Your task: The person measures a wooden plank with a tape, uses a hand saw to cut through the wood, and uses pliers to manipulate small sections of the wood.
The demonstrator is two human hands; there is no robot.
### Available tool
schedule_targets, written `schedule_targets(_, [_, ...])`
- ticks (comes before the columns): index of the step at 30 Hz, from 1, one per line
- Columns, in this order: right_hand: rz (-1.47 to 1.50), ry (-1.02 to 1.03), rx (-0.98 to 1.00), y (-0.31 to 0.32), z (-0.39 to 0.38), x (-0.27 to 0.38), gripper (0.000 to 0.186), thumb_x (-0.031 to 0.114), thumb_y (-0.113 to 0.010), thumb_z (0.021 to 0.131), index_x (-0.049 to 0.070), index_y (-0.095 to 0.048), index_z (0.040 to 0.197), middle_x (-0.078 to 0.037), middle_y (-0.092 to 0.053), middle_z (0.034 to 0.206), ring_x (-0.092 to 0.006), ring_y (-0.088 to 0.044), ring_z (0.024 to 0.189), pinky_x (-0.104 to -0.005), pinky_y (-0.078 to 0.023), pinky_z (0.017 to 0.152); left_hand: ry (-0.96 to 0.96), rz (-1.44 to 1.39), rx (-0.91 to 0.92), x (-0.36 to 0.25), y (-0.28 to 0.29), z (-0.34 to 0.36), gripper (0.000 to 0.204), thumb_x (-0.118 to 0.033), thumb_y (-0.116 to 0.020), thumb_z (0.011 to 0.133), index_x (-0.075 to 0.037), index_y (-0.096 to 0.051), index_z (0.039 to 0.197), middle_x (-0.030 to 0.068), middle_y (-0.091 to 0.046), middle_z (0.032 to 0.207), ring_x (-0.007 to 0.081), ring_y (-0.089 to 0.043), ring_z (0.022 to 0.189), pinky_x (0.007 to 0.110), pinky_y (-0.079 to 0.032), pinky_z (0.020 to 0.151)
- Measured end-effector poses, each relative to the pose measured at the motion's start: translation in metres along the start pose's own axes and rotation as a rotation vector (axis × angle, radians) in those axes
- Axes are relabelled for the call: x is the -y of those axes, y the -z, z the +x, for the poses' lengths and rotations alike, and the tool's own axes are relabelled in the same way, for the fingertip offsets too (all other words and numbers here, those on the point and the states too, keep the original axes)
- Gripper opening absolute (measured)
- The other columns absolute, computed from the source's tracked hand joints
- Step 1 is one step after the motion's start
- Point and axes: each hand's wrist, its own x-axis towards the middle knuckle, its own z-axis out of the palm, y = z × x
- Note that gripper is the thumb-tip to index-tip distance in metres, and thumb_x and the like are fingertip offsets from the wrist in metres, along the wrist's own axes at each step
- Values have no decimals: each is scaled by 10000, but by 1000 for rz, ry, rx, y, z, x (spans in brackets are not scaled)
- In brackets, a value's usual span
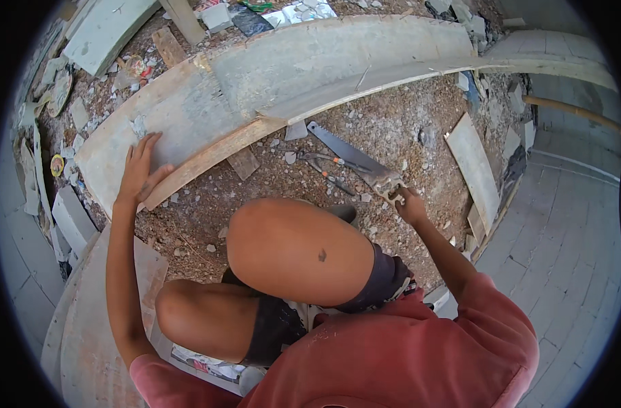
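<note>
A long grey weathered board [310, 58] stretches across the scene in front of me, its raw wooden edge toward me. My left hand [144, 166] rests on the board's left end with its fingers stretched out and the thumb near the edge. On the right, my right hand [410, 206] is closed around the handle of a handsaw [354, 158]. The saw's blade points away to the upper left, low over the dirt. Beside the blade lie pincers [327, 173] with black and orange handles, partly covered by the saw.
Rubble-strewn dirt [405, 129] surrounds my feet. A loose plank [473, 170] lies at the right, before a grey block wall [555, 272]. Another board [113, 319] lies at the lower left. A wooden post [183, 20] and a pale slab [110, 30] are at the far left.
</note>
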Motion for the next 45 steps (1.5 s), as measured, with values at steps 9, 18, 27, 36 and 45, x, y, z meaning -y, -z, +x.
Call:
schedule_targets(9, [-439, 319, -66, -55, -17, -64, 499, 81, -647, 698, 62, -524, 1181, -139, -505, 1224, -331, -467, 1182, -538, -304, 1066, 13, 18, 78, -28, 99, 156, 519, -374, -649, 881, -34, -535, 1256, 218, -594, 1228, 349, -603, 1101, 411, -471, 939])
schedule_targets(18, [-220, 757, 26, -35, -2, -72, 381, 74, -619, 673, 40, -527, 1041, -142, -577, 960, -337, -560, 928, -475, -392, 969, -44, 195, 1, -79, 51, 240, 708, -507, -657, 839, -2, -505, 1312, 251, -550, 1269, 408, -536, 1184, 455, -437, 1001])
schedule_targets(27, [94, 571, -90, 52, -70, -3, 241, -14, -509, 649, 16, -573, 879, -122, -593, 664, -301, -594, 654, -376, -473, 705, 102, 341, 171, -103, 92, 259, 605, -483, -631, 851, -55, -567, 1274, 190, -625, 1226, 356, -591, 1139, 437, -468, 949])
schedule_targets(36, [1453, -47, -143, 160, -108, 79, 1012, 885, -376, 744, -8, -494, 1207, -6, -488, 616, -98, -450, 558, -203, -299, 489, -76, 153, 96, -69, 19, 272, 662, -565, -562, 874, -1, -586, 1219, 239, -628, 1179, 380, -595, 1129, 459, -474, 946])
schedule_targets(45, [401, 5, -350, 335, -195, 136, 883, 367, -726, 834, -69, -285, 1462, 5, -518, 674, -52, -502, 531, -163, -456, 536, -103, -10, -136, -59, 81, 310, 651, -579, -578, 864, 24, -653, 1098, 216, -682, 1050, 337, -655, 974, 443, -496, 845])
